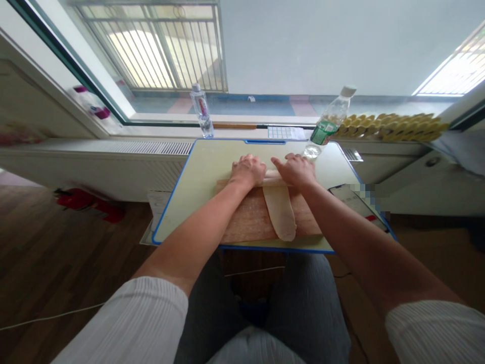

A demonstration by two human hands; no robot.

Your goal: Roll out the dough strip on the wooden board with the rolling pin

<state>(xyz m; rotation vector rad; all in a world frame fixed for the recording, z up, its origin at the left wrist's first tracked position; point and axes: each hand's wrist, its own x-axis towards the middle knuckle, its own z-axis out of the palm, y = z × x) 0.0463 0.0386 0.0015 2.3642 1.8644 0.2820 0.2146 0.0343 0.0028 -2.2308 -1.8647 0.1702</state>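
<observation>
A long, flat strip of pale dough (279,215) lies lengthwise on a wooden board (246,217), its rounded end towards me. Across its far part rests a light-coloured rolling pin (271,181), mostly covered by my hands. My left hand (248,169) is closed over the pin's left part. On the right part, my right hand (297,169) grips from above with its thumb pointing inwards. The undersides of the fingers are hidden.
The board sits on a small blue-edged table (204,162). Near my right hand stands a green-labelled plastic bottle (326,129), and a phone (358,205) lies at the right. Another bottle (202,114) stands by the window. A red fire extinguisher (89,202) is on the floor.
</observation>
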